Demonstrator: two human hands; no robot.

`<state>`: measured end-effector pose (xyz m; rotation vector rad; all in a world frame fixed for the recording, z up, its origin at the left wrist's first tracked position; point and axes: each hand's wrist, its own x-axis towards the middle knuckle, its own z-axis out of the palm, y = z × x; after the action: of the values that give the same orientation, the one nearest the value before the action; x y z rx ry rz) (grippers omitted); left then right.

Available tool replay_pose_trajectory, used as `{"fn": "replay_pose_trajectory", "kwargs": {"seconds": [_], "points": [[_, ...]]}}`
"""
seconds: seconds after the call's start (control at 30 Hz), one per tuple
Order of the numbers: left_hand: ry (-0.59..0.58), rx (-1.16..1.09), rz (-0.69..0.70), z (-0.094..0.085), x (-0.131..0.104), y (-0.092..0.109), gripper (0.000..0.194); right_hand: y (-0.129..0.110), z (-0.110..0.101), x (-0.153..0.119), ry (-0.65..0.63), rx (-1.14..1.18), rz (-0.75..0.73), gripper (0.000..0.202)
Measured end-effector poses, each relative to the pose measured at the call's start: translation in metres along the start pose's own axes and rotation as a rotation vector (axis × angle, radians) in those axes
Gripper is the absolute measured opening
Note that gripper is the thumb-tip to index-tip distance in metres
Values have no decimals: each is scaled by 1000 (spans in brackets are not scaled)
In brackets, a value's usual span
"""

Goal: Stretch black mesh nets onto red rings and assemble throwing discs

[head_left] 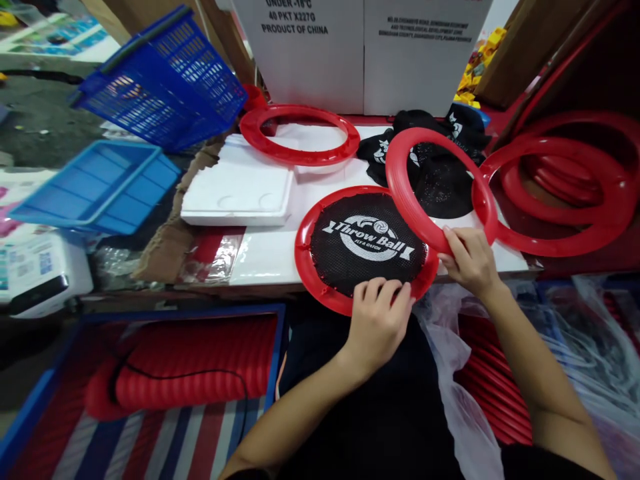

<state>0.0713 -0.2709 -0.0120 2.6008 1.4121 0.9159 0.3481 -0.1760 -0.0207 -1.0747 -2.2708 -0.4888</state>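
Glossy red frame (303,247), matt black mesh (367,247) with flat white print.
The tilted ring (397,170) is plastic with a duller, finely ridged face; the rear ring (300,157) is shiny plastic; the bunched cloth (440,190) looks soft and matt; the counter (265,253) has a smooth, reflective white surface; the white block (235,180) looks like smooth foam; the cardboard (165,250) is rough and ragged-edged; the plastic film (453,380) is translucent and crinkled.

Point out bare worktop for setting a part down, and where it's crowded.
Bare: front-left strip of the white worktop, between the white block and the printed mesh disc. Crowded: right side, where the red ring in the right hand overlaps black mesh pieces, with more rings beyond.
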Motion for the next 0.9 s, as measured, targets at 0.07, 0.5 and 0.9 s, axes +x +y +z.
{"fn": "replay_pose_trajectory", "kwargs": {"seconds": [0.07, 0.5, 0.9], "points": [[-26, 56, 55, 10, 15, 2, 26, -2, 8, 5, 11, -9, -33, 65], [-69, 124, 341, 0, 34, -33, 39, -1, 22, 11, -15, 51, 0, 66], [466, -1377, -907, 17, -75, -45, 38, -65, -33, 31, -13, 159, -184, 85]]}}
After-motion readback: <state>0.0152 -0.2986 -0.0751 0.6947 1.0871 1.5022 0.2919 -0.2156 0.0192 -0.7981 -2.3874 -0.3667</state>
